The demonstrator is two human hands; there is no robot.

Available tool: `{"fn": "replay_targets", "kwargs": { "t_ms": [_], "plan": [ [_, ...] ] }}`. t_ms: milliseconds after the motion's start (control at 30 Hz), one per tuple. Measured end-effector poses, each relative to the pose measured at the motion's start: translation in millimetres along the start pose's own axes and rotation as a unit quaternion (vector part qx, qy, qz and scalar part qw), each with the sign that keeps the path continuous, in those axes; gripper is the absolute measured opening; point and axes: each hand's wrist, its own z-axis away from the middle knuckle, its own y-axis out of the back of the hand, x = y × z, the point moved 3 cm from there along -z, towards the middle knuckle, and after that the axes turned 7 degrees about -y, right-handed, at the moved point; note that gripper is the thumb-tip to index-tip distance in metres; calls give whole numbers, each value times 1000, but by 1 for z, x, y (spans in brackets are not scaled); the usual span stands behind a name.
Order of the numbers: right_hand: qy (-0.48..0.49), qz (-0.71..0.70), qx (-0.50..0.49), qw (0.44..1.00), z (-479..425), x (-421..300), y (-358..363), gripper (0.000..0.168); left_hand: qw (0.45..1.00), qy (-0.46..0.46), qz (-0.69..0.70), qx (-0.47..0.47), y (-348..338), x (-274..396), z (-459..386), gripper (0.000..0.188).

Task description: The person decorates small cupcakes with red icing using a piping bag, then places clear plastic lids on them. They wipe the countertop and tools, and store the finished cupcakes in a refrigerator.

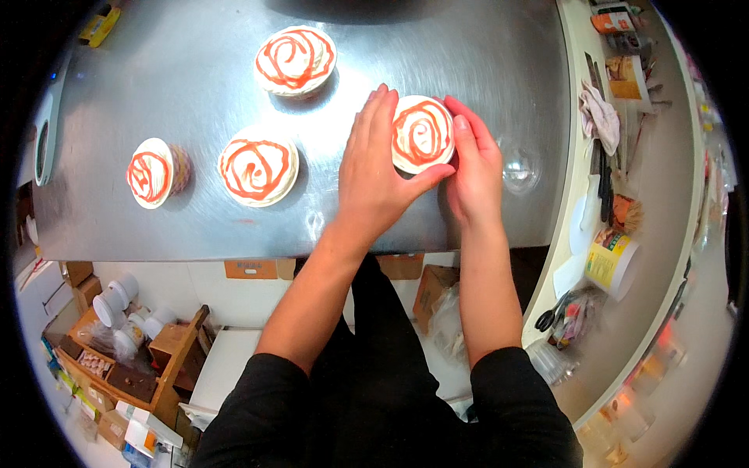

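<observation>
Both my hands cup one paper cup topped with white cream and a red sauce swirl over the steel table. My left hand lies along its left side, thumb across the near rim. On the right, my right hand wraps around the cup with its fingers at the rim. Three similar cups stand on the table: one at the far middle, one left of my hands, and a smaller-looking one farther left. The held cup's lower part is hidden, so I cannot tell whether it touches the table.
A clear plastic dome lid lies on the steel table right of my hands. Along the right, a shelf holds a cloth, scissors and a labelled tub. A dark round object sits at the far edge.
</observation>
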Motion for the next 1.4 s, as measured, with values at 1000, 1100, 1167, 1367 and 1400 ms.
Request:
{"fn": "replay_targets", "kwargs": {
  "t_ms": [1000,1100,1167,1367,1400],
  "plan": [
    [240,489,194,816,27,-36,118,11,993,-91,-12,75,-24,49,23,70],
    [238,486,208,815,28,-40,121,13,993,-106,47,16,-24,68,54,59],
    [218,451,222,836,29,-43,127,14,991,-88,98,-11,-27,76,65,52],
    [225,292,256,894,26,-48,148,11,980,-76,172,-60,-29,88,67,41],
    [242,257,246,903,27,-49,149,11,980,-72,176,-66,-29,89,67,40]
  ]
}}
